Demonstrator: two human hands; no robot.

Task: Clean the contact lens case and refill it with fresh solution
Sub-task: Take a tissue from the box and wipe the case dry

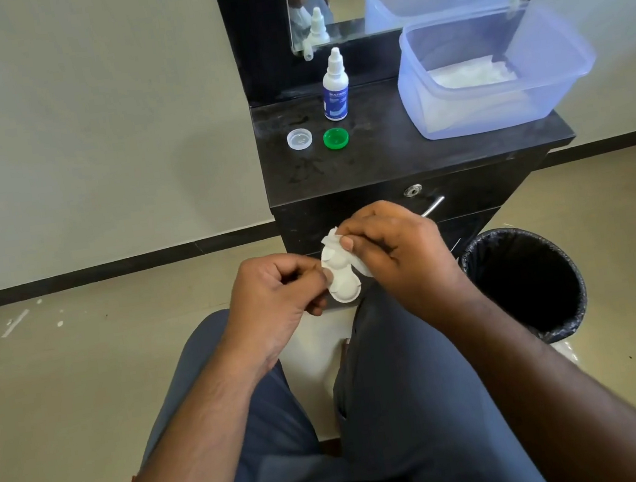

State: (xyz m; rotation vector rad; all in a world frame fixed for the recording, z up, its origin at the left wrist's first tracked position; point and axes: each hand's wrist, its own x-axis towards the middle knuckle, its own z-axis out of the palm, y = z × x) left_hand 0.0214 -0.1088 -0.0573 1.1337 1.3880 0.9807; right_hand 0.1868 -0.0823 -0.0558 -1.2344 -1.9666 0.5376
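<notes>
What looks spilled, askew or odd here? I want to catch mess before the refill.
Nothing serious. Faint smears mark the dark countertop near the clear cap and green cap; whether they are wet is unclear. The solution bottle stands upright.

Both forearms reach forward from the bottom of the view, bare to the elbow, and meet above the seated person's knees. The left hand is curled, its grip a pinch between thumb and fingers. The right hand sits slightly higher and just beside it, fingers bent inward, thumb tip pressing against the forefinger.
</notes>
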